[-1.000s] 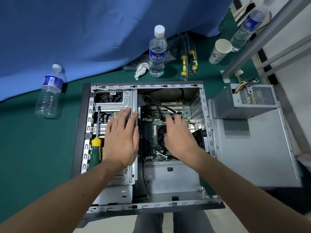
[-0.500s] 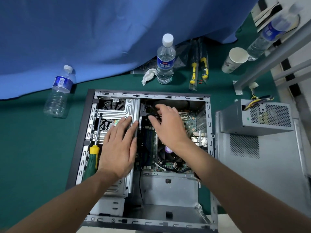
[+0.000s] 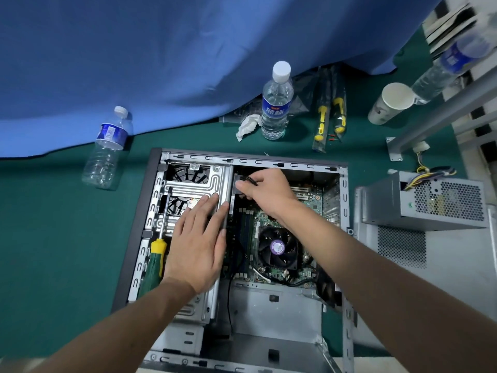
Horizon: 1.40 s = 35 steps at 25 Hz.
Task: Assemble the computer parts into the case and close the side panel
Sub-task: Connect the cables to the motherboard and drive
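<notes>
The computer case (image 3: pixel 156 211) lies open on the green surface (image 3: pixel 53 238). The left hand (image 3: pixel 199 238) lies flat on the metal drive cage (image 3: pixel 199 181), likely to steady it. The right hand (image 3: pixel 265 188) pinches a black cable plug (image 3: pixel 242 181), likely to plug it in.

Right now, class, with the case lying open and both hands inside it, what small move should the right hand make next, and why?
Probably seat the black cable connector that the right hand pinches at the upper edge of the motherboard, beside the drive cage. The left hand lies flat on that cage, seemingly bracing it. The power supply sits outside the case, so wiring appears unfinished.
</notes>
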### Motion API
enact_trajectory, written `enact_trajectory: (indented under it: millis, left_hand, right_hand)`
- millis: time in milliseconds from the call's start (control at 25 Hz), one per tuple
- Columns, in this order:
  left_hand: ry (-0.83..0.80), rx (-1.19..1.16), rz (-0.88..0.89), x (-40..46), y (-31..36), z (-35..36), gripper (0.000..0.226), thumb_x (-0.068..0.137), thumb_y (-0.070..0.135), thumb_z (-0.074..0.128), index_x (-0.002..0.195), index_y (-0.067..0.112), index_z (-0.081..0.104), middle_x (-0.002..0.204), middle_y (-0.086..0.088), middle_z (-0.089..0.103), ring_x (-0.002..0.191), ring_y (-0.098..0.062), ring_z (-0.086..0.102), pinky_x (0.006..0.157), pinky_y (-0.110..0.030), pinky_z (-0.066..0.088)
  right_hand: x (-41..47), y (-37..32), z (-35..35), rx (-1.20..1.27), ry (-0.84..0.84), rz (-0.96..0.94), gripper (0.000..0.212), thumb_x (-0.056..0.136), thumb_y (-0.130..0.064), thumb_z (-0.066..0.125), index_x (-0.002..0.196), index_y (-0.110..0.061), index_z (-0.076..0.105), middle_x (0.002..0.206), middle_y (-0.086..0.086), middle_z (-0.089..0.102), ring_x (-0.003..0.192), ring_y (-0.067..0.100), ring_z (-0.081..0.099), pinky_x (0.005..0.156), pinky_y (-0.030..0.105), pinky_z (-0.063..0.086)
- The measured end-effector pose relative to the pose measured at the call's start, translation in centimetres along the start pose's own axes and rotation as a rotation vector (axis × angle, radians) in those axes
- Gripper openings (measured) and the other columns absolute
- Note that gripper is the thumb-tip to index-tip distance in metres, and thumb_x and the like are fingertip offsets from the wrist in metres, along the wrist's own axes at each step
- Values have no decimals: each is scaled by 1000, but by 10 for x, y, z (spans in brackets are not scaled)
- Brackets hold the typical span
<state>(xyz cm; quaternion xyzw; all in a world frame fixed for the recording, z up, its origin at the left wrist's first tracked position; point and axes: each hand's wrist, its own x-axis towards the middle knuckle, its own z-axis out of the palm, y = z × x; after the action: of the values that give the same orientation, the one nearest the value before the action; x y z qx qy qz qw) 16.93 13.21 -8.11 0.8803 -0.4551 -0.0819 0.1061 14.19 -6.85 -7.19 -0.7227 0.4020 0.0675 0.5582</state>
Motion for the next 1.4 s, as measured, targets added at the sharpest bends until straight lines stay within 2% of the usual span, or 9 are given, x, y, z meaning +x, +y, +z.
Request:
enact_trajectory:
  millis: [240,440,560,640,720,920,1080,1240,1400]
  left_hand:
    - [-3,-11,3,1,0,0,53,102,34,23,149,17,38,157,-4,32,149,-20,20,119,-44,18]
    - [-44,2,-1,0,2,-2,54,101,34,22,150,16,38,157,-6,31,149,-21,19,119,-46,19]
    - [-65,-3,-15,1,3,-5,54,101,35,20,151,18,36,158,-5,30,149,-21,19,118,-46,19]
    - [-71,-2,-21,1,3,-6,54,102,36,20,151,19,35,158,-4,29,149,-20,19,119,-45,17]
    - [-77,-3,-22,1,3,-8,54,102,36,19,151,20,34,159,-4,29,148,-20,19,120,-43,15]
    - [-123,-42,-36,-1,3,-14,57,102,42,6,155,25,21,163,0,15,151,-15,3,123,-40,2]
    - [-136,-197,-48,3,5,-34,54,101,29,42,153,25,29,163,1,12,149,-17,13,120,-29,4]
    - [-74,-103,-97,-24,-10,-66,62,86,9,62,144,17,43,156,-12,26,141,-28,30,117,-39,28]
    - [-104,-65,-257,-62,-34,-75,61,88,19,61,144,19,38,145,-12,33,126,-26,39,104,-35,40]
  right_hand:
    - [5,2,-7,-107,-82,74,26,91,-30,68,68,-19,72,66,-12,71,67,6,61,66,27,46]
    - [4,2,-6,-144,-45,79,28,89,-34,70,67,-18,74,73,-8,73,73,9,64,67,26,45]
    - [-7,-3,-8,-168,-61,32,25,91,-37,67,78,-17,73,80,-1,72,72,13,60,67,27,44]
    - [-22,-1,-10,-393,20,-84,26,94,-38,62,103,-15,70,98,2,68,90,17,62,76,29,49]
    - [-48,9,-15,-674,145,-210,42,98,-33,55,135,-13,55,126,4,58,118,19,52,102,35,45]
    - [-110,61,-49,-929,443,-154,63,94,-23,57,151,-10,33,154,16,30,144,28,25,118,42,25]
    - [-134,94,-50,-858,297,46,85,100,-29,48,152,-21,-20,163,13,-12,151,28,-1,122,39,8]
    - [-134,92,-50,-872,248,73,84,102,-37,40,148,-22,-29,159,12,-24,151,28,-8,122,44,9]
    - [-144,84,-55,-915,152,113,86,100,-51,37,148,-23,-29,155,9,-31,149,27,-12,121,46,9]
